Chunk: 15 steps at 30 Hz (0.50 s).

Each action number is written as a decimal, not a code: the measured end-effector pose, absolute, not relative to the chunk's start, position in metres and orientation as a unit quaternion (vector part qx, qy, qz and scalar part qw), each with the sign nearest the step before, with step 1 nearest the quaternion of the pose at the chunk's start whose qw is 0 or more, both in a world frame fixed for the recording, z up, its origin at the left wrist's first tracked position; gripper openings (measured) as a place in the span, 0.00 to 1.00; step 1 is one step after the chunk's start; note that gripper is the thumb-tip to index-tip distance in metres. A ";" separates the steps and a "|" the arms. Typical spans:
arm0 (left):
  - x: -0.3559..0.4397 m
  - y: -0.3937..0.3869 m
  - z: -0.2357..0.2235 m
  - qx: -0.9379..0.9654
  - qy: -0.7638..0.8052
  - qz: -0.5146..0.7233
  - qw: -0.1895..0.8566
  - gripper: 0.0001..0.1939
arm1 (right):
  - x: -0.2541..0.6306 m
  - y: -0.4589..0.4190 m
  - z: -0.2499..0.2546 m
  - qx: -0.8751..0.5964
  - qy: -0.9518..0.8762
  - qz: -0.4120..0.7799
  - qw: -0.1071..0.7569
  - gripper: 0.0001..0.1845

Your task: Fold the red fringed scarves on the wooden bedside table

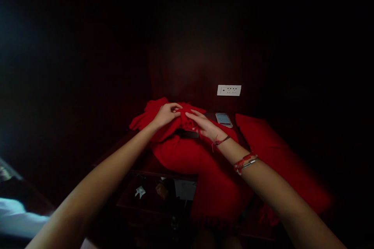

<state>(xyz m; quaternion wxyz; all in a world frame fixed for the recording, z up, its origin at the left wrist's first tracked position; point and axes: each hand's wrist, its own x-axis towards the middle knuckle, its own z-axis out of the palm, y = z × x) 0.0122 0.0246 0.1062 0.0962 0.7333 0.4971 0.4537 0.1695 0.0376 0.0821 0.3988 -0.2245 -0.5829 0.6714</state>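
Red fringed scarf cloth lies bunched on a dark ledge, with one end hanging over the front edge. At the top of the bunch, my left hand pinches a fold between thumb and curled fingers. Just to its right, my right hand grips the same red cloth near some twisted fringe. Its lower fingers are partly hidden by cloth and shadow. A dark, flat opening or object shows under the hands; I cannot tell what it is.
A phone-like slab lies behind my right hand, below a white wall socket. More red cloth spreads at the right. Under the ledge, a shelf holds a white scrap and a brownish item. Pale fabric is at lower left.
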 end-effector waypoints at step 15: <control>0.029 0.037 0.054 0.756 0.566 0.325 0.051 0.22 | 0.413 0.070 0.190 -0.448 -0.434 0.286 0.727 0.05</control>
